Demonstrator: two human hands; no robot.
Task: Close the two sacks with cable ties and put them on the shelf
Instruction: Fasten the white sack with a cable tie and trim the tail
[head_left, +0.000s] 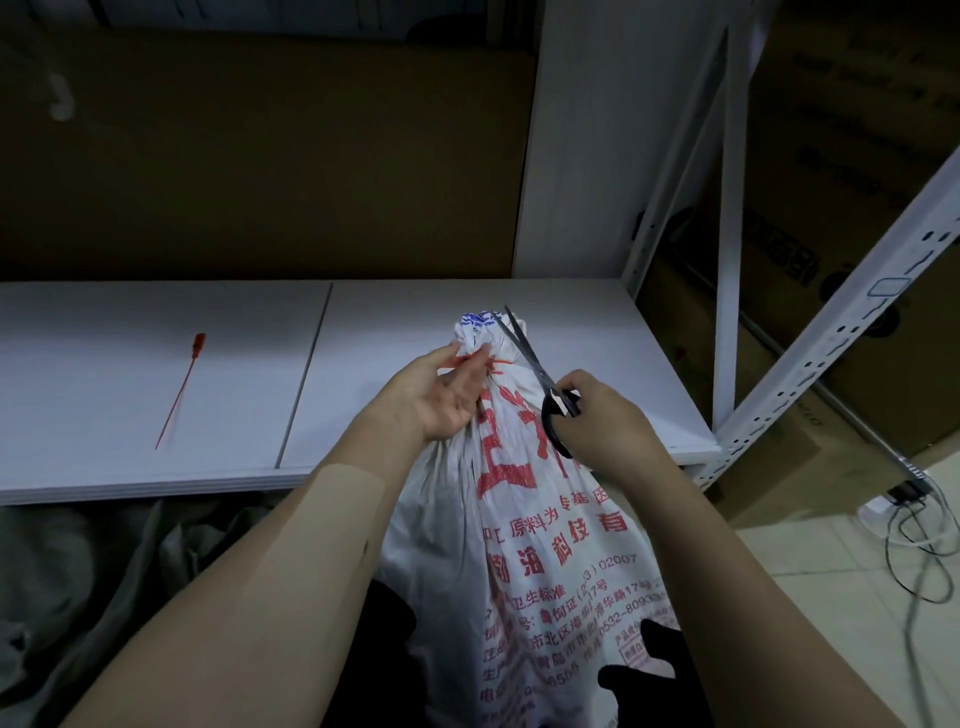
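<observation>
Red cable tie (496, 364) cinches the sack (545, 519) neck, near shelf (363, 322) edge. My left hand (441, 395) pinches its tail; my right hand (602, 421) grips open scissors (524, 353). Risk: blades nick the fabric. Spare tie (182, 389) lies far left.

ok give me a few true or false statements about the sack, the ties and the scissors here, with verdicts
1. The right hand holds scissors. True.
2. A red cable tie circles the neck of the sack. True.
3. The sack lies flat on the shelf. False: it stands in front of the shelf, held at the neck by the left hand.
4. The spare red cable tie hangs from the shelf post. False: it lies on the shelf board, to the left.
</observation>
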